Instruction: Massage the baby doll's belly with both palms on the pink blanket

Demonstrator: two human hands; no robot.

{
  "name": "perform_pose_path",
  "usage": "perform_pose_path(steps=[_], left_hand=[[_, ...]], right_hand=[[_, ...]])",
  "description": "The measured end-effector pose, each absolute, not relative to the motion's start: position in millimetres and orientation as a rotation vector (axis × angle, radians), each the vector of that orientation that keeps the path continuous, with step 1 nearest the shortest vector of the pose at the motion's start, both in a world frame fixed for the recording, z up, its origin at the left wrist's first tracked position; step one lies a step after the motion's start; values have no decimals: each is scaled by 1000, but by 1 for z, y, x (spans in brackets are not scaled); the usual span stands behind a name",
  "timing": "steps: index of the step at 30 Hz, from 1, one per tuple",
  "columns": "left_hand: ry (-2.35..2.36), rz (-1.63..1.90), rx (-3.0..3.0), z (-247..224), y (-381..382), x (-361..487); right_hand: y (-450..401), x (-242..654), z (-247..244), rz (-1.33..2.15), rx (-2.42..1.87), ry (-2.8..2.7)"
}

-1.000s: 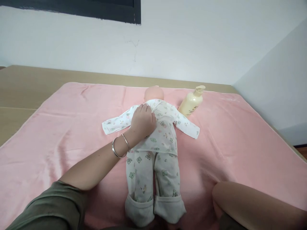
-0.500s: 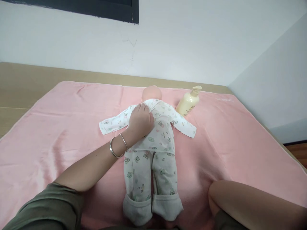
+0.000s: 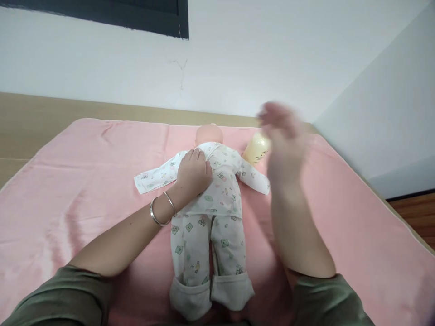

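Observation:
A baby doll in a white printed top and trousers lies on a pink sheet, arms spread and trouser cuffs folded up. My left hand, with two silver bangles at the wrist, rests on the doll's upper body beside its shoulder, fingers lying on the cloth. Motion smears my right hand, raised at the pump end of a pale yellow bottle. The hand hides the pump, and its fingers cannot be made out. The bottle leans beside the doll's sleeve on the right.
A wooden ledge runs behind the sheet, against a white wall. A dark frame hangs at the upper left. Brown flooring shows past the sheet's right edge.
My right hand has risen from the lower right to the bottle's top, covering the pump. My left hand stays on the doll. The whole view has shifted slightly.

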State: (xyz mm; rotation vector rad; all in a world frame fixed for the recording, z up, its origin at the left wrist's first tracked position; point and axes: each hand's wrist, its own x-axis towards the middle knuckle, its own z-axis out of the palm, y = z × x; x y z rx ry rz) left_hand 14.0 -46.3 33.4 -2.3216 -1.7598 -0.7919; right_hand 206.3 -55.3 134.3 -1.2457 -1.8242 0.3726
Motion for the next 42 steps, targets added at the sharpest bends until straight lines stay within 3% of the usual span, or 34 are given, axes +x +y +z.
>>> perform_pose_path(steps=[4,9,14,20,28,36,42], left_hand=[[-1731,-850,-2319,34,-45,12],[-1699,-1043,-2256,31,-49,14],[-1771,-1248,-2280,25,-40,10],[-2136,-971,-2378,23,-10,-9],[-1676,-608,-2342,41,-50,12],[-1824,-669,-2392,42,-31,0],[-1703,-446,-2398,41,-30,-5]], right_hand=[[-25,147,77,624,-1315,-1898],[2,144,34,468,-1394,-1928],[2,154,47,263,-1742,-2058],[-31,143,52,-115,-1692,-2375],[-8,151,50,109,-1698,-2337],[-31,142,49,-161,-1633,-2390],[-48,139,48,-256,-1568,-2401]])
